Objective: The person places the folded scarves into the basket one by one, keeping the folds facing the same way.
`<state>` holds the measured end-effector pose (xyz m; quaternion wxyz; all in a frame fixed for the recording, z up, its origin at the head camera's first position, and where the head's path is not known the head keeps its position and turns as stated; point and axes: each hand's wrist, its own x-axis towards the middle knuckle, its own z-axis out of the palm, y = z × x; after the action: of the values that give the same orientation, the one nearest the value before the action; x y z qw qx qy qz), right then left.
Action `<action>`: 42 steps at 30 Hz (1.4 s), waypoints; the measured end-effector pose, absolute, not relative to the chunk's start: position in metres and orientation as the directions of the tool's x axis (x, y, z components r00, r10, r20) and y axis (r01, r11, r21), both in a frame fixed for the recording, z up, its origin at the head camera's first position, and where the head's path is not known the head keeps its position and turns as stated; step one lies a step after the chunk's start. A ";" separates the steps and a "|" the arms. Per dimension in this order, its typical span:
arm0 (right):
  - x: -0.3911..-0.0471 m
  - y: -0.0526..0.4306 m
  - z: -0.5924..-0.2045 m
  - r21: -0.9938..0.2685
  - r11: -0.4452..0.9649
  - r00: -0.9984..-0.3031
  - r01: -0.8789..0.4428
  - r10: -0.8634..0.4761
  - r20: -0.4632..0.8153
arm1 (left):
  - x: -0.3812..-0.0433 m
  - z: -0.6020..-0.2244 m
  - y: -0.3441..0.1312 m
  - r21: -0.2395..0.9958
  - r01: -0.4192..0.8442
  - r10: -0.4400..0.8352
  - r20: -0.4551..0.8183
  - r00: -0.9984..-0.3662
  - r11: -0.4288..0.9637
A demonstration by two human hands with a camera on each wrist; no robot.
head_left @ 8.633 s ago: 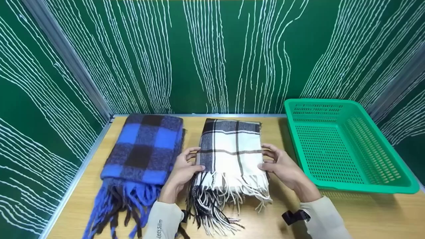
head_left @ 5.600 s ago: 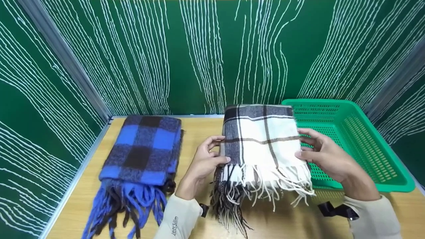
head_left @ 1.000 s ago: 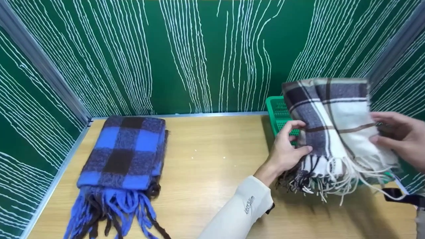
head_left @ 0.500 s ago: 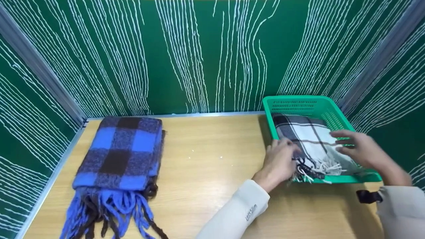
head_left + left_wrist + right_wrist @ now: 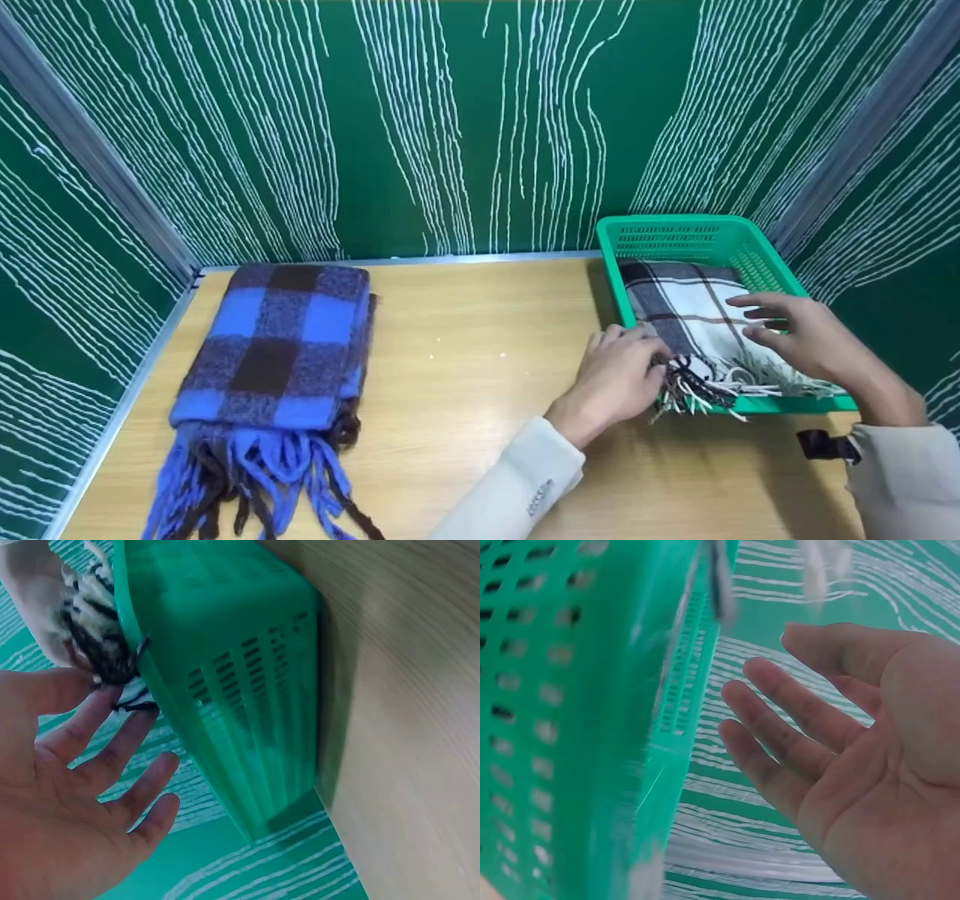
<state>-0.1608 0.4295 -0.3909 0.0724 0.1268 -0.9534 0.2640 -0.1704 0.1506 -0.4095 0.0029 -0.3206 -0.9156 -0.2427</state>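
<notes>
A folded white, black and brown plaid scarf (image 5: 690,304) lies in the green plastic basket (image 5: 615,281), its fringe spilling over the near rim. My left hand (image 5: 611,375) is at the basket's left front corner. In the left wrist view its fingers (image 5: 154,780) are spread and relaxed, with thumb and index fingertips right at the dark fringe (image 5: 109,664). My right hand (image 5: 806,337) is over the scarf's right side, thumb apart from the loosely bent fingers; in the right wrist view, the hand (image 5: 855,750) holds nothing.
A folded blue and dark brown checked scarf (image 5: 270,337) with thick fringe lies at the left of the wooden table (image 5: 465,427). Green walls (image 5: 450,127) with wavy white lines stand behind and at both sides. Small white specks dot the tabletop.
Both hands carried the plaid scarf rightward from the middle of the table and lowered it into the basket. The hands have let go; the left one has shifted slightly left.
</notes>
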 end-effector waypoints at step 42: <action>-0.167 0.296 -0.379 -0.530 0.707 -0.883 -0.468 -0.356 0.305 | -0.185 -0.425 -0.014 0.778 0.287 0.254 0.169 -0.952 0.559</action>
<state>-0.1666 0.2964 -0.3789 0.0903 0.2241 -0.9195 0.3101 -0.1848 -0.0140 -0.4254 0.0187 -0.1531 -0.8826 -0.4442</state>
